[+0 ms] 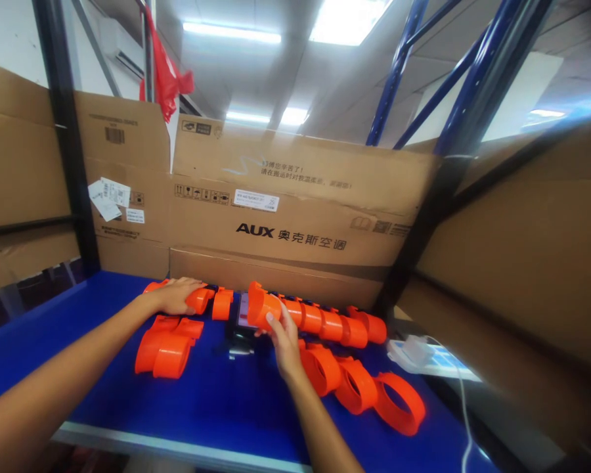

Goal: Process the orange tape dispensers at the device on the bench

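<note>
At mid-frame the right hand [282,332] gripped the near end of a row of orange rings [320,320] on the blue bench [103,341]. Left of centre, the left hand [177,293] lay closed over an orange piece [199,299], above stacked orange clips [165,347].

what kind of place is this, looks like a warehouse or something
Probably a warehouse or small assembly workshop: blue steel racking, stacked shipping cartons, and a blue workbench where the right hand holds orange plastic rings.
</note>
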